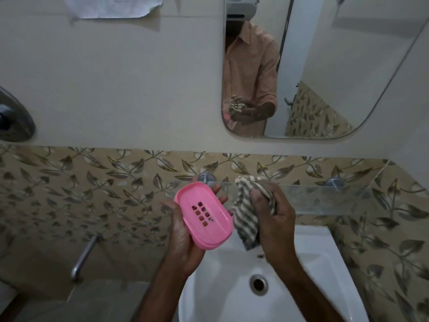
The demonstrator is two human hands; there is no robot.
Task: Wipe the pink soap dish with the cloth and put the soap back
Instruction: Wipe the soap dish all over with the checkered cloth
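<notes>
My left hand (183,238) holds the pink soap dish (203,214) from below, tilted, with its slotted inside facing me. The dish has nothing in it. Just to its right, my right hand (276,219) is bunched around a grey-and-cream striped cloth (246,214), whose loose end hangs down over the basin. The cloth's edge is close to the dish's right rim; I cannot tell if they touch. No soap shows anywhere in view.
A white basin (311,263) with a drain hole (258,284) lies below my hands. A glass shelf (325,196) on metal pegs runs along the leaf-patterned tiles behind. A mirror (325,66) hangs above, and a metal tap (84,256) sticks out at the left.
</notes>
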